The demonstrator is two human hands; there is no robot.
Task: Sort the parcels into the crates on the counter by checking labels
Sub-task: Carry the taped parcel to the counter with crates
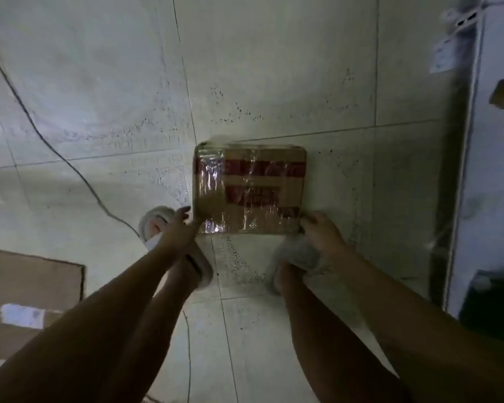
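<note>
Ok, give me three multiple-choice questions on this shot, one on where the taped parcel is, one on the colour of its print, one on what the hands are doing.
1. Where does the taped parcel lie?
A on a counter
B on the tiled floor
C in a crate

2. What colour is its print?
A red
B blue
C green

3. The left hand and right hand are:
A both at the parcel's near corners
B both far from it
C only one near it

B, tiles show all around it; A, red bands under clear tape; A, a hand sits at each near corner.
</note>
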